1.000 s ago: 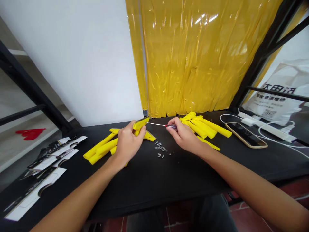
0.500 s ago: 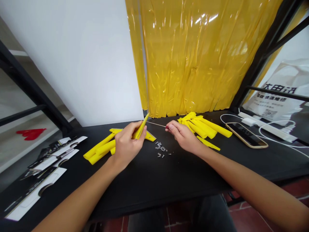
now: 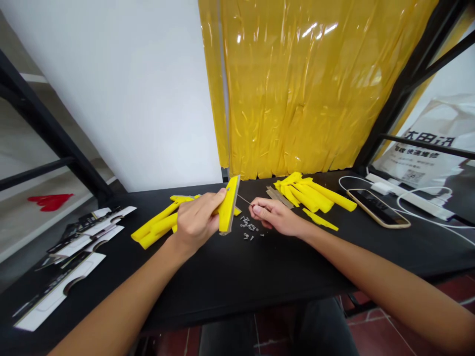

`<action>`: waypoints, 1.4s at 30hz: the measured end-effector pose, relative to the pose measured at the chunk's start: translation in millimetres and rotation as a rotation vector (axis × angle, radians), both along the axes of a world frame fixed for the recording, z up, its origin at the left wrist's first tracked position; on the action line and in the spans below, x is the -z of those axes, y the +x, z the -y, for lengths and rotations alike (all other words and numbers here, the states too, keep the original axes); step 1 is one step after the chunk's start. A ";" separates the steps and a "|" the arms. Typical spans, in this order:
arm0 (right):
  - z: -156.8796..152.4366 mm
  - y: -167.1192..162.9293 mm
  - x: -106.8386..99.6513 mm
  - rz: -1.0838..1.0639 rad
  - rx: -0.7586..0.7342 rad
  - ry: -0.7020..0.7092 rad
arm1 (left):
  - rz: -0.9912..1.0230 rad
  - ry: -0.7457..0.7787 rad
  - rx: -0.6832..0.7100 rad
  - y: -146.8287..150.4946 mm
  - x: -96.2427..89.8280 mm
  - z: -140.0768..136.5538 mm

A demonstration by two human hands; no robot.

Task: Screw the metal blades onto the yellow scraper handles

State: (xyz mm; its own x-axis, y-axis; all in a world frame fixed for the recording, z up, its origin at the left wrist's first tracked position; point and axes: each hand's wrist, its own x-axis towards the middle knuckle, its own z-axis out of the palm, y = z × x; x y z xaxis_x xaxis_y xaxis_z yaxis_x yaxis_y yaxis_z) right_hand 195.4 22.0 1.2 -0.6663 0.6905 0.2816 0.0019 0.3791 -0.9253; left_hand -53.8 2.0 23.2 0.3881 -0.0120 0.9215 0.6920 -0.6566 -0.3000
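My left hand (image 3: 196,217) is closed around a flat yellow plastic piece with a grey edge (image 3: 228,208), held up and tilted above the table. In my right hand (image 3: 272,213) is a thin screwdriver (image 3: 245,200); its shaft points left toward the yellow piece, and its handle is hidden by my fingers. Whether its tip touches the piece, I cannot tell. Small loose screws and nuts (image 3: 249,226) lie on the black table (image 3: 237,277) below and between my hands. Yellow tubular handles (image 3: 156,227) lie beside my left hand, partly covered by it.
More yellow plastic parts (image 3: 311,195) and greyish strips (image 3: 278,196) lie behind my right hand. Farther right are a phone (image 3: 378,207), white cables and a power strip (image 3: 415,195). Cut black-and-white cardboard (image 3: 61,291) sits at left. A yellow strip curtain (image 3: 304,99) hangs behind.
My left hand has turned the yellow piece, so its broad face and grey edge now show. My right hand has moved slightly left and down with the screwdriver, and the greyish strips have come into view.
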 end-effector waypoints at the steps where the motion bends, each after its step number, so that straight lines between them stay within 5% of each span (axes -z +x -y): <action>1: -0.9 1.5 -0.6 -0.009 -0.027 -0.022 | 0.012 -0.001 -0.003 1.0 -0.1 0.6; 7: -6.7 8.1 -2.3 -0.042 -0.158 -0.186 | 0.091 -0.044 0.042 8.4 -2.5 3.3; 13: 4.0 0.8 -9.2 0.136 0.329 0.339 | 0.177 -0.208 -0.012 12.5 -3.9 4.0; 18: 7.3 0.5 -11.4 0.210 0.457 0.552 | 0.184 -0.270 -0.063 15.1 -0.5 2.1; 21: 5.9 -0.9 -9.8 0.126 0.389 0.352 | 0.178 -0.280 -0.049 15.6 2.4 -0.1; 26: 6.7 -4.2 -11.1 -0.188 0.052 -0.378 | 0.152 -0.210 -0.034 13.7 2.8 -1.9; 31: 4.8 -1.9 -11.9 -0.256 -0.140 -0.625 | 0.115 -0.225 -0.027 11.8 5.0 -4.4; 33: 0.6 -0.3 -9.8 -0.221 -0.120 -0.557 | 0.105 -0.276 -0.038 9.8 5.5 -7.0; 38: -13.3 6.9 -0.5 -0.025 -0.034 -0.075 | 0.263 -0.558 -0.244 -2.0 -4.2 -16.2; 42: -19.6 16.1 3.0 0.254 -0.053 0.099 | 0.394 -0.993 -0.118 -8.4 -10.3 -23.7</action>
State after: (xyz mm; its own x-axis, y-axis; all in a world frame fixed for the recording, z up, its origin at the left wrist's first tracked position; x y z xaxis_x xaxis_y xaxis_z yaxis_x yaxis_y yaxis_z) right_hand 211.5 41.6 -1.8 -0.7588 0.6300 0.1652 0.2069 0.4737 -0.8560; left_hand -62.2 25.6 33.5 0.0111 0.8289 0.5593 0.6984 -0.4067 0.5889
